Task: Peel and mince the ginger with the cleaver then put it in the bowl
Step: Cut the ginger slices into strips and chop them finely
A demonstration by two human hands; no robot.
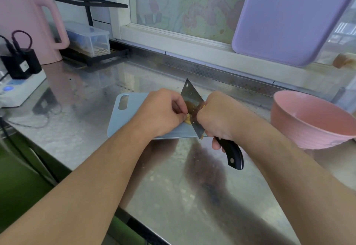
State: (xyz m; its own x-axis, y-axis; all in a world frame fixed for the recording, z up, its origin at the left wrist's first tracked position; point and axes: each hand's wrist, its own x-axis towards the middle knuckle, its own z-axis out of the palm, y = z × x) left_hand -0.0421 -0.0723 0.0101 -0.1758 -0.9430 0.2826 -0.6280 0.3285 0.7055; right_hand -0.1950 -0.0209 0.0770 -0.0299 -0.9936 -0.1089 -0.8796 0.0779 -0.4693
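Right hand [215, 117]: I had it wrapped round the black handle of the cleaver [192, 102], blade tilted over the board.
Left hand [163, 112]: my fingertips pinched the ginger [188, 118] against the blade's flat.
Ginger: small yellowish piece, just above the grey-blue cutting board [134, 117], between my hands.
Bowl [312, 121]: pink, on the steel counter [173, 177] to my right, apart from the board.

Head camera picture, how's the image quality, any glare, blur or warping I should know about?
Head view: wide-angle bending curves the window frame and spreads the forearms; daylight glare washes the steel counter, which mirrors the pink jug; mild blur softens the ginger between the left hand and the cleaver gripped by the right hand; a dark shadow lies under the handle.
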